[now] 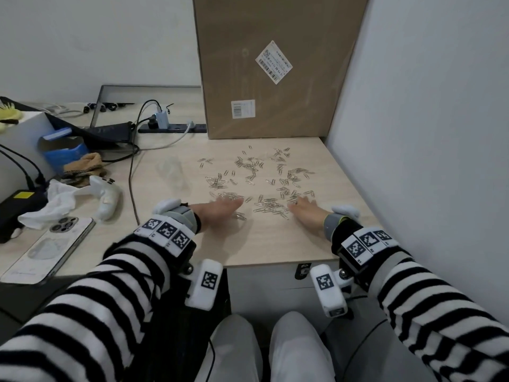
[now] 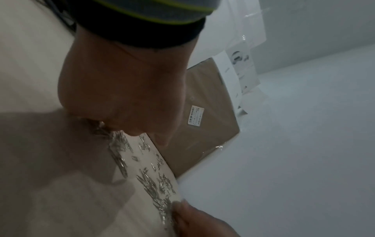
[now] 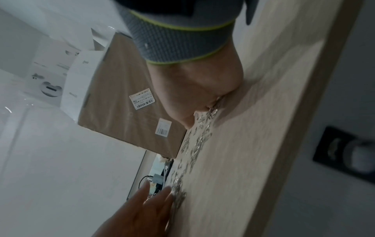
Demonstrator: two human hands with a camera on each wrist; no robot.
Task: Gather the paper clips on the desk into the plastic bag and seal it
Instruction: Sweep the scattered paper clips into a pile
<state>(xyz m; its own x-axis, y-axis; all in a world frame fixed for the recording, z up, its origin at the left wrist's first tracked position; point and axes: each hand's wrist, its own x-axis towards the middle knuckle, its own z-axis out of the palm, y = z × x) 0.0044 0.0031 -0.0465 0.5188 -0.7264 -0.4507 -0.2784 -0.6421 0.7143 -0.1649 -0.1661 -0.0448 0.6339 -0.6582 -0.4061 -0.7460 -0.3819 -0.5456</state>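
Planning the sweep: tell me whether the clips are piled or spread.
Spread: the clips lie scattered in loose clusters across the desk; both hands rest at the near edge.

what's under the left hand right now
The left hand lies on the desk at the near edge of the scattered paper clips. A few clips poke out beside its fingers and below the palm; whatever else lies beneath the palm is covered.

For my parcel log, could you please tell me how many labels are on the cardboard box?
2. A tilted label sits high on the cardboard box front; a smaller label is below it, to its left. The box's other faces are hidden.
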